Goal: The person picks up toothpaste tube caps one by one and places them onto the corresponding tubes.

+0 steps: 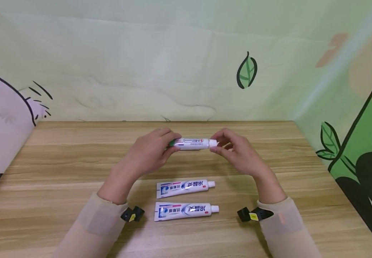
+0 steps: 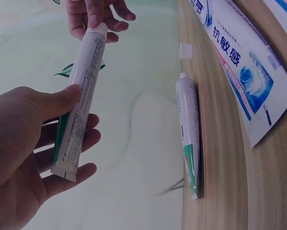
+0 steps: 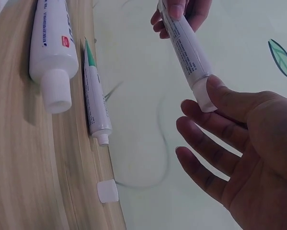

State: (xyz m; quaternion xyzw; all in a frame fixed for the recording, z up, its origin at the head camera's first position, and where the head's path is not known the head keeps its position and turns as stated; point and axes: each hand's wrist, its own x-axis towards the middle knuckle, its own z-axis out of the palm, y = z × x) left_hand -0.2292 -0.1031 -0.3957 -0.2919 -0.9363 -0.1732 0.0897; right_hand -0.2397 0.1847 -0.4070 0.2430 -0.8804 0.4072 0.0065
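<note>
A white toothpaste tube with a green part (image 1: 190,144) is held level above the table. My left hand (image 1: 150,150) grips its flat-end half between thumb and fingers. At the other end, my right hand (image 1: 239,150) pinches the tube's white cap (image 3: 203,96) with thumb and index finger; its other fingers are loosely bent. Below the held tube lies another white and green toothpaste tube (image 2: 189,129), mostly hidden in the head view. Its narrow nozzle (image 3: 102,139) shows in the right wrist view. A small white cap-like piece (image 3: 108,191) lies beyond that nozzle.
Nearer me, two white and blue toothpaste tubes (image 1: 182,189) lie one in front of the other, caps pointing right. They rest on a wood-grain table (image 1: 60,172). A pale printed wall covering (image 1: 141,71) rises behind the table and along its sides.
</note>
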